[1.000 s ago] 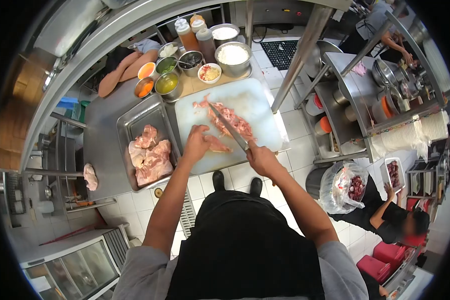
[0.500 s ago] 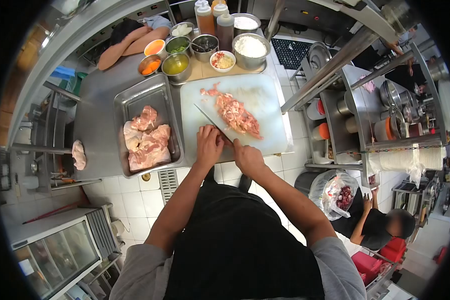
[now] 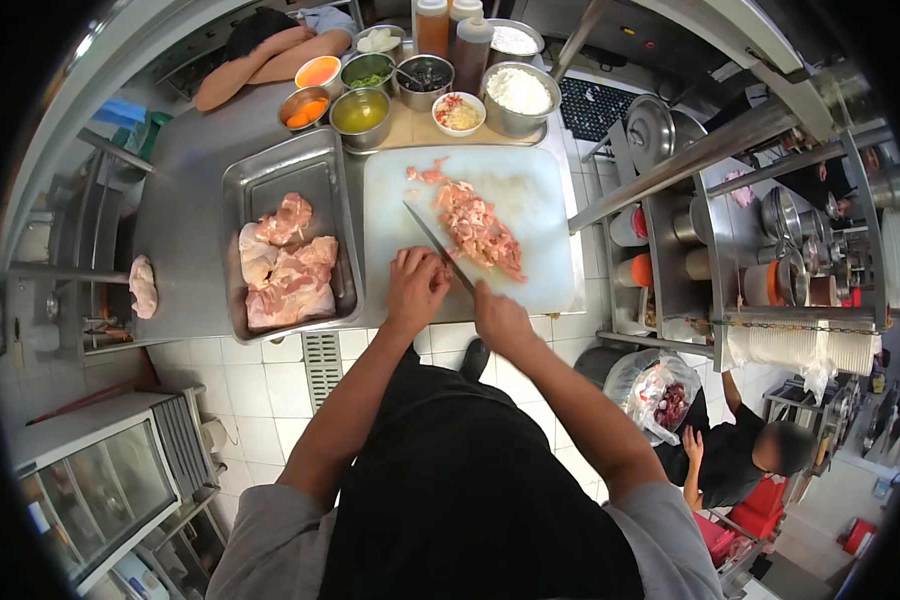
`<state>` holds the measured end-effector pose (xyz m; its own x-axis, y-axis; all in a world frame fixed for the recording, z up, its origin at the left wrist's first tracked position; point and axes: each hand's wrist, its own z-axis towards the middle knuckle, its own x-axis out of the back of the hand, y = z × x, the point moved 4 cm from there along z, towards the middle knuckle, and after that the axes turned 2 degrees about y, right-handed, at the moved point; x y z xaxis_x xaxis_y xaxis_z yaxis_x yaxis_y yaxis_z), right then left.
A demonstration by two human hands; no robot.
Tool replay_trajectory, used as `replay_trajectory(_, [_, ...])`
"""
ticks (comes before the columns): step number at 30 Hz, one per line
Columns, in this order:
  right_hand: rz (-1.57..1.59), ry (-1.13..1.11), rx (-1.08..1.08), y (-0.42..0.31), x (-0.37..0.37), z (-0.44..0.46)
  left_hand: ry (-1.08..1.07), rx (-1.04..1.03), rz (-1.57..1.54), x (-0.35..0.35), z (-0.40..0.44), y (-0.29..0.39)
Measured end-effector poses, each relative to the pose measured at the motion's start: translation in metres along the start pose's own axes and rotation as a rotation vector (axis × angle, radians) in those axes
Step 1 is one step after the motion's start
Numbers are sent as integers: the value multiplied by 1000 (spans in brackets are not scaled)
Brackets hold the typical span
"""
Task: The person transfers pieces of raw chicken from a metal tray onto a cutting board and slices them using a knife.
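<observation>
The right hand (image 3: 503, 319) is clasping a knife (image 3: 432, 238) pointing diagonally far-left, the left hand (image 3: 417, 286) bunching its fingers together beside the blade.

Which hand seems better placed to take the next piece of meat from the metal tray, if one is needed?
Probably the left hand: it is nearer the metal tray, while the right hand grips the knife. Whether the left holds anything against the cutting board is hard to tell.

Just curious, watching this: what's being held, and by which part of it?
The right hand holds the knife by its handle; what the left hand holds, if anything, can't be told.
</observation>
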<state>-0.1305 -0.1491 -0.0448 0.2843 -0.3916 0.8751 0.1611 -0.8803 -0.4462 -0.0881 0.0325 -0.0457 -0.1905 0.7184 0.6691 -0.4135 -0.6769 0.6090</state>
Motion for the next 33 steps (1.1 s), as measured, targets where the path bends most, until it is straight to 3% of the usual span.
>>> replay_trajectory(4, [-14,173,179,5,8,45,-6,15,-61,4,1,-1])
replay_trajectory(5, [-24,143,66,11,7,47,8,41,-104,6,-1,-2])
replay_trajectory(8, [-3,153,49,-4,27,28,7,62,-132,10,-4,-11])
replay_trajectory(11, [-40,13,19,-25,23,15,-3,29,-116,14,-4,-5])
replay_trajectory(17, [-72,12,8,-24,5,-5,-1,-13,9,2,-7,-10])
replay_trajectory(25, [-132,-208,-124,14,14,-107,16,16,26,0,-7,-13])
replay_trajectory(28, [-118,-111,-87,12,-2,-70,21,7,20,-2,-7,-12])
replay_trajectory(33, [56,94,218,3,-1,34,13,25,-38,6,-7,-10])
